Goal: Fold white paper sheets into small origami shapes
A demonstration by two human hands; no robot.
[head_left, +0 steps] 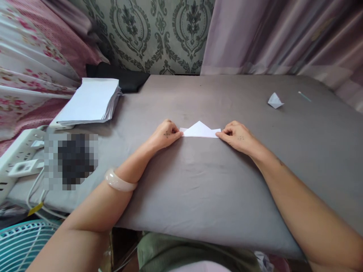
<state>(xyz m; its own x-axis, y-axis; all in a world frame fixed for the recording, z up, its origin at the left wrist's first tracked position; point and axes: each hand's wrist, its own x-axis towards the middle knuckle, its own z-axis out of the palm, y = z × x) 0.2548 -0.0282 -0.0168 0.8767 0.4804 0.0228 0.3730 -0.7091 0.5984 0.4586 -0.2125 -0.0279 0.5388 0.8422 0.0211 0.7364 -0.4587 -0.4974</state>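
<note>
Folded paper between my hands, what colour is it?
White; the folded paper shows in the head view, the only one here.

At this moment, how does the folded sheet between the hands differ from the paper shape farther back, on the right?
The folded sheet is held at its two ends by the left hand and right hand; the paper shape lies untouched. The folded sheet looks flat, a strip with a triangular peak; the paper shape is raised, with angled faces. Both are white and look folded.
</note>
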